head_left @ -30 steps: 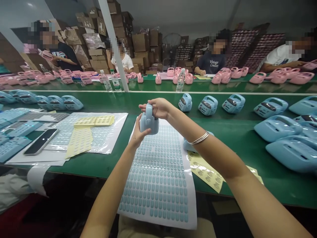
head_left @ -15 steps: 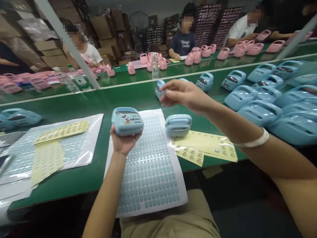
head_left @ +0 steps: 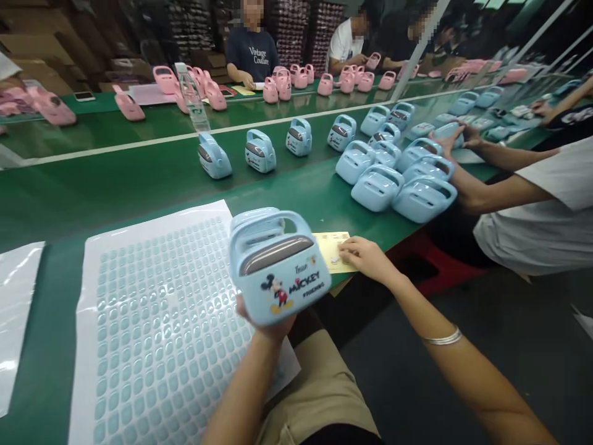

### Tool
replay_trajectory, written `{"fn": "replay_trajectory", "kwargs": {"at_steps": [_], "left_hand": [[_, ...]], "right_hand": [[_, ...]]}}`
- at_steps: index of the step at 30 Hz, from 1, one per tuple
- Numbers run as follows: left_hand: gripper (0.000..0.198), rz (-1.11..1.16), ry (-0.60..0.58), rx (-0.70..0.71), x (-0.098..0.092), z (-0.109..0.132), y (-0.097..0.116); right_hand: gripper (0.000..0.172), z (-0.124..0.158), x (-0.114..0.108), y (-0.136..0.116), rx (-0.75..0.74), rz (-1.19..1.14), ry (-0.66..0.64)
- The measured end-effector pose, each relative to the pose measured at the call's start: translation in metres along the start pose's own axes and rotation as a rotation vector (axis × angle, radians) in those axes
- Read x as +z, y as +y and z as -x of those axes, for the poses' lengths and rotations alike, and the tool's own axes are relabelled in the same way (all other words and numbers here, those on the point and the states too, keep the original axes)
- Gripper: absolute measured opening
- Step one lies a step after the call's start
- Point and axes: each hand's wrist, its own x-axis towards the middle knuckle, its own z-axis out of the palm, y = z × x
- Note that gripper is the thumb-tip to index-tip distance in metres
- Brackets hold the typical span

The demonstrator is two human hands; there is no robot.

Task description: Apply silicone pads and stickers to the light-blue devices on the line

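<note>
My left hand (head_left: 278,329) is closed under a light blue, handled plastic case (head_left: 278,278), holding it up. A grey window strip and a cartoon mouse print with "Mickey" lettering mark its front. My right hand (head_left: 365,254) reaches to the right edge of a yellow sticker sheet (head_left: 330,248) on the table, its fingers bent together at the paper. Whether a sticker is between the fingertips cannot be made out. Partly hidden behind the held case stands another blue case (head_left: 252,214). A large white sheet of pale blue oval stickers (head_left: 171,296) lies under my left arm.
Several blue cases (head_left: 375,185) cluster at the right, with more in a row along the green table (head_left: 152,179). A bottle (head_left: 192,99) stands near the divider. A co-worker's arm (head_left: 486,185) is close on the right; pink cases (head_left: 347,80) stand across the table.
The view has turned right and moved closer to the held case. My right hand has come down from above the table to the yellow sheet. My left hand keeps its hold.
</note>
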Motion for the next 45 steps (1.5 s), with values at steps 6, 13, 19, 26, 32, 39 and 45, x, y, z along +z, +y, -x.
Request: {"fn": "replay_trajectory", "kwargs": {"at_steps": [6, 13, 19, 26, 32, 39, 45], "left_hand": [[0.064, 0.002, -0.026, -0.180, 0.026, -0.051, -0.050], [0.060, -0.069, 0.009, -0.163, 0.009, -0.074, -0.062], [0.058, -0.073, 0.010, -0.207, 0.007, -0.075, -0.062], [0.057, -0.083, 0.045, -0.212, 0.005, -0.077, -0.061], [0.059, -0.065, 0.077, -0.232, 0.007, -0.078, -0.059], [0.061, -0.084, 0.057, -0.233, 0.007, -0.078, -0.060], [0.057, -0.090, 0.073, -0.232, 0.006, -0.079, -0.061]], "right_hand": [[0.011, 0.002, 0.011, -0.006, 0.018, -0.011, -0.071], [0.009, -0.003, 0.005, -0.010, 0.046, -0.053, -0.152], [0.015, -0.008, -0.003, -0.008, 0.042, -0.069, -0.213], [0.010, -0.007, 0.001, -0.013, 0.061, -0.070, -0.217], [0.010, -0.014, -0.003, -0.008, 0.103, -0.051, -0.214], [0.008, -0.023, 0.000, -0.014, 0.126, -0.010, -0.297], [0.009, -0.025, -0.010, -0.009, 0.117, -0.097, -0.450]]}}
